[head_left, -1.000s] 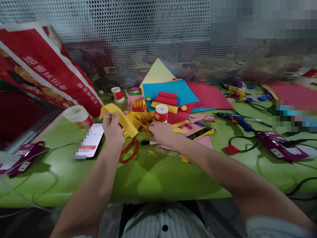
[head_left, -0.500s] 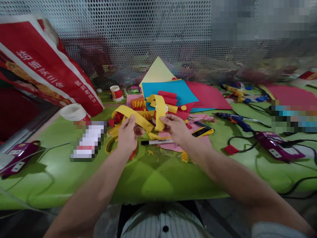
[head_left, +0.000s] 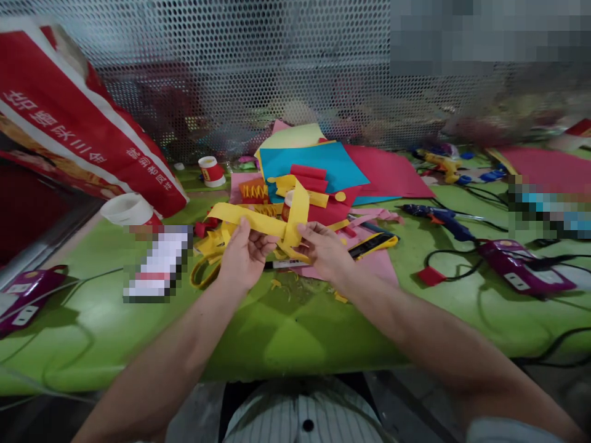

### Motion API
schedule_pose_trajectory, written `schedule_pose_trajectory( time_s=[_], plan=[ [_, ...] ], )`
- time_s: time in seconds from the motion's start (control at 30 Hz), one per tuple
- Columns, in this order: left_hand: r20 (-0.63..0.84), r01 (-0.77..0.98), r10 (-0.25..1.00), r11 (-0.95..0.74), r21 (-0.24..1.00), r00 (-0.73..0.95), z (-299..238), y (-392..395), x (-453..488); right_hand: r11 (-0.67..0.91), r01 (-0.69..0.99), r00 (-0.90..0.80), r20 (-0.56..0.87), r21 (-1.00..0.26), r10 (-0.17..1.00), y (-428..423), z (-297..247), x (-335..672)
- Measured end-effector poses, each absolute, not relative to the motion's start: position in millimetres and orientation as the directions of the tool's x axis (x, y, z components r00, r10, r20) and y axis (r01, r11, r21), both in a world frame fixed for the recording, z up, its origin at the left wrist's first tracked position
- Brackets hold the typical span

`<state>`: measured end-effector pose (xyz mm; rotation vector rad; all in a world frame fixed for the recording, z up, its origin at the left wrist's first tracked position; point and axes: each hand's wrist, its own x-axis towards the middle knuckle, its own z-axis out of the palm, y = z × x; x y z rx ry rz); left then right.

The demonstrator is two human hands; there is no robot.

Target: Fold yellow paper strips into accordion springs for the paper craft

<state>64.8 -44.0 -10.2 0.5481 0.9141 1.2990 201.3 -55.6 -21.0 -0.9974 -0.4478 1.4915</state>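
My left hand [head_left: 244, 257] pinches a long yellow paper strip [head_left: 247, 219] that runs across above its fingers. A second yellow paper strip [head_left: 298, 209], bent over at the top, is pinched by my right hand [head_left: 322, 249]. The strips' ends meet or overlap between the two hands; whether they are joined I cannot tell. Below and behind the hands lie a black-capped marker [head_left: 282, 264], partly hidden, a yellow-and-black utility knife [head_left: 373, 245] and pink paper [head_left: 381, 261]. A yellow ring [head_left: 202, 274] rests beside my left wrist.
Blue card [head_left: 318, 160] and red card [head_left: 388, 169] lie behind the hands. A glue gun [head_left: 438, 221] and a purple power strip [head_left: 521, 267] with cables are on the right. At left are a phone [head_left: 159, 261], a paper cup [head_left: 132, 212] and a red bag [head_left: 92, 123].
The two strips have come together, the left one now flatter and its end at the right strip's lower end. My hands are slightly closer to each other; the camera view has shifted a little.
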Motion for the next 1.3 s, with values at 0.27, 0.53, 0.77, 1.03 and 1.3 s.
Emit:
schedule_pose_trajectory(
  time_s=[0.27, 0.53, 0.77, 1.03, 1.3],
  plan=[
    [-0.123, -0.430, 0.976, 0.191, 0.882, 0.182, -15, -56, 72, -0.090, -0.577, 0.199, -0.247, -0.812, 0.948, -56, -27, 198],
    [-0.110, -0.296, 0.985, 0.146, 0.944, 0.136, -20, -62, 79, -0.083, -0.503, 0.207, -0.213, -0.860, 0.955, -57, -30, 196],
    [-0.160, -0.341, 0.967, 0.221, 0.914, 0.197, -21, -61, 79, -0.055, -0.502, 0.218, -0.188, -0.863, 0.958, -57, -31, 195],
    [-0.182, -0.310, 0.958, 0.246, 0.918, 0.223, -21, -63, 82, -0.023, -0.476, 0.262, -0.166, -0.879, 0.951, -58, -34, 192],
    [-0.205, -0.315, 0.962, 0.253, 0.915, 0.179, -23, -59, 79, -0.218, -0.459, 0.016, -0.254, -0.861, 0.967, -57, -25, 206]
  ],
)
